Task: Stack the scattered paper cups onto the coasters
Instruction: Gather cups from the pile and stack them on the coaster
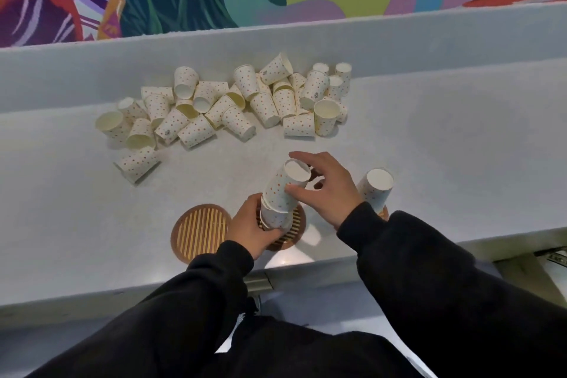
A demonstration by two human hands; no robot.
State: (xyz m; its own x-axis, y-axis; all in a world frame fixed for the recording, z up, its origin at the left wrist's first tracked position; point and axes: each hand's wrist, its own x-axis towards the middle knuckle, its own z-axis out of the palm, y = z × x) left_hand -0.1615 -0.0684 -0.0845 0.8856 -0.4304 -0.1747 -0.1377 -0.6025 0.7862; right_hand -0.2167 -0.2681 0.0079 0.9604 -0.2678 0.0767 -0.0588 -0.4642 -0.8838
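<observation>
A stack of upside-down dotted paper cups (283, 190) stands on the middle wooden coaster (297, 225). My left hand (253, 228) grips the bottom of that stack. My right hand (326, 190) holds the top cup, thumb on its side and fingers behind its base. To the left lies a bare round slatted coaster (201, 232). Another upside-down cup stack (376, 189) stands on a coaster (383, 212) at the right, mostly hidden by my right sleeve. Several loose dotted cups (227, 107) lie scattered in a pile farther back on the counter.
The pale grey counter (460, 147) has a raised back ledge and a colourful mural wall behind it. One cup (138, 164) lies apart at the pile's front left. The counter's front edge runs just below the coasters.
</observation>
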